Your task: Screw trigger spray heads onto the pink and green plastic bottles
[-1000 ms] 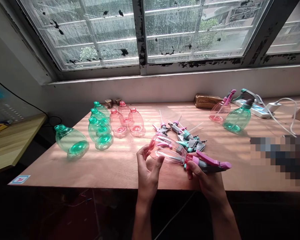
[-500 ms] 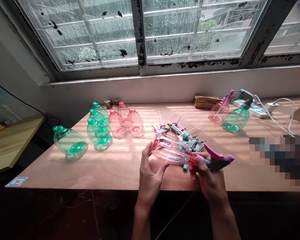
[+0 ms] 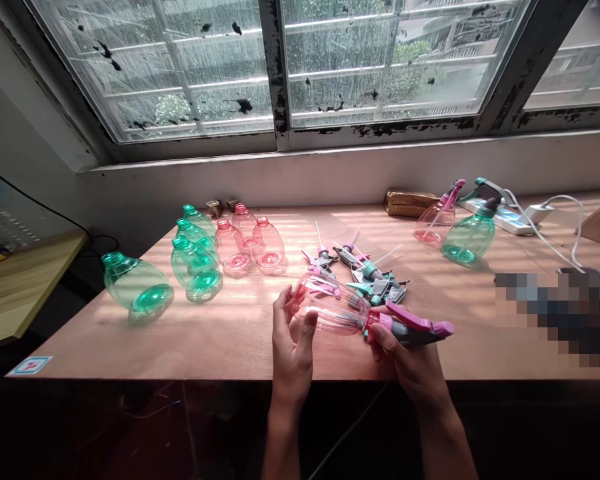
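Observation:
A clear pink spray bottle (image 3: 337, 313) lies sideways in front of me, above the table, its neck pointing right. My left hand (image 3: 293, 350) is cupped about its rounded base, the thumb on the near side. At the neck, my right hand (image 3: 413, 367) pinches the pink collar of a spray head (image 3: 420, 328) that sits on the bottle. This head is grey with a pink trigger. Just behind the bottle is a pile of loose spray heads (image 3: 380, 283), pink, green and grey, some with thin white tubes sticking up.
Several green bottles (image 3: 139, 287) and pink bottles (image 3: 270, 247) stand without heads at the left. Toward the right are a pink bottle (image 3: 433, 223) and a green bottle (image 3: 470, 237) with heads on, a brown package (image 3: 410, 202) and a power strip (image 3: 510, 217) with white cables.
The bottle has shifted slightly left and its spray head has turned a little. My left thumb has moved up from under the bottle to its near side.

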{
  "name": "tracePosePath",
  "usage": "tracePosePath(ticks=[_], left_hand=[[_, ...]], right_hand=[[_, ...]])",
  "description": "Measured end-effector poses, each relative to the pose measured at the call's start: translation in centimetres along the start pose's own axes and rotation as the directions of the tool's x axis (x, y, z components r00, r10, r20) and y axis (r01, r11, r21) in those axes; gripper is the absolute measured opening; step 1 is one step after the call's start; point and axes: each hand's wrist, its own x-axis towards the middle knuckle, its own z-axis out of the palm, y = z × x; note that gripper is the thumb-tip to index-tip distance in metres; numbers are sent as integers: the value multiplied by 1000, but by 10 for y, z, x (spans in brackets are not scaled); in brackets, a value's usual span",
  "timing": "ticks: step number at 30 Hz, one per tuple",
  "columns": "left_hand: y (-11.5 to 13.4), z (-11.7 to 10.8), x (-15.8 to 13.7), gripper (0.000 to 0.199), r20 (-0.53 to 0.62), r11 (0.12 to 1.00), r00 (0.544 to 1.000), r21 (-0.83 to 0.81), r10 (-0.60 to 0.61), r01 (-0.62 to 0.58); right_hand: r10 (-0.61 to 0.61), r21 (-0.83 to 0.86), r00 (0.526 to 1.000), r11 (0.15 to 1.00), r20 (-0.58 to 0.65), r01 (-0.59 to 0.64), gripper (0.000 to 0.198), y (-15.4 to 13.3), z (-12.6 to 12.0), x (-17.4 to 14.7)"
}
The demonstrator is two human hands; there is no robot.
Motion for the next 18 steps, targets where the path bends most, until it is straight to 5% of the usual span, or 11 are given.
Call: tracePosePath(ticks=[6, 13, 18], left_hand=[[1, 1, 0, 65, -15, 1000, 1000, -10, -11, 11], [-1, 0, 1, 50, 121, 998, 991, 22, 64, -67], [-2, 1, 0, 50, 128, 996, 988, 4, 82, -84]], right_hand=[[-25, 14, 999, 1000, -25, 25, 23, 0, 3, 1], [30, 190, 967, 982, -252, 19, 22, -5, 11, 3], [47, 222, 960, 975, -278, 17, 24, -6, 12, 4]])
